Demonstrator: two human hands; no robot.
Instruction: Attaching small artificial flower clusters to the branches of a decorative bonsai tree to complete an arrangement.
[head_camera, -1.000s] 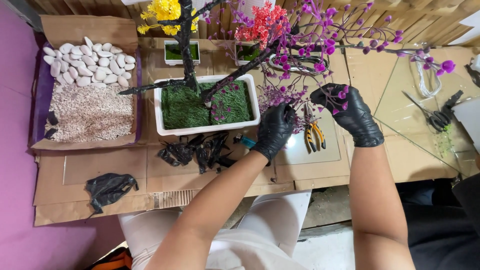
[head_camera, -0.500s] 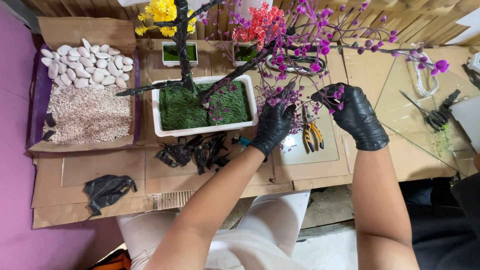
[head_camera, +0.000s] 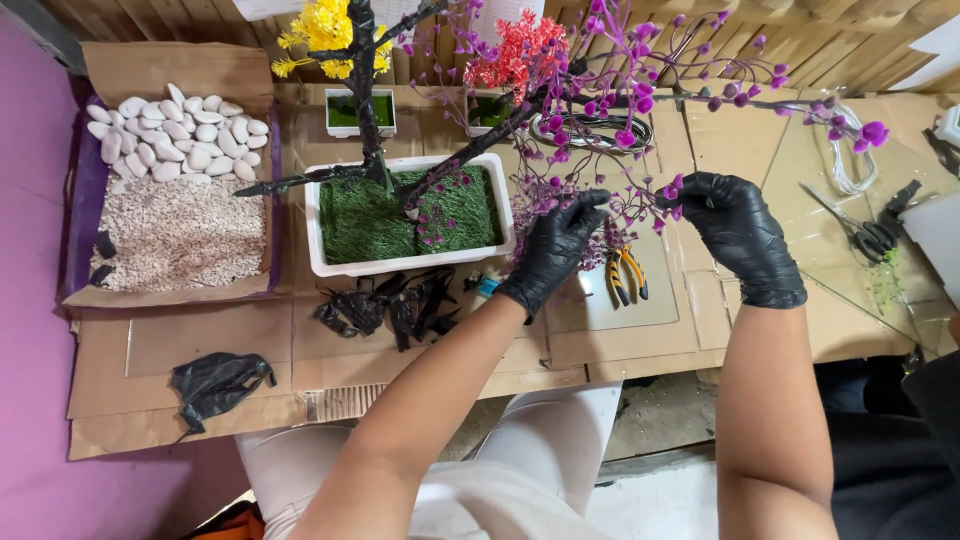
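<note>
An artificial tree with dark wrapped branches and purple blossoms stands in a white rectangular planter lined with green turf. Both my hands wear black gloves. My left hand pinches a cluster of purple blossoms on a low branch just right of the planter. My right hand grips a thin blossom twig further right. Orange-handled pliers lie on the cardboard under my left hand.
A cardboard tray at left holds white pebbles and pale gravel. Black scraps and a crumpled black glove lie in front. Small planters with yellow and red flowers stand behind. Scissors and white cord lie at right.
Both hands have shifted slightly along the purple branch; my left hand rose from below the blossoms to pinch them, and my right hand moved closer on the twig.
</note>
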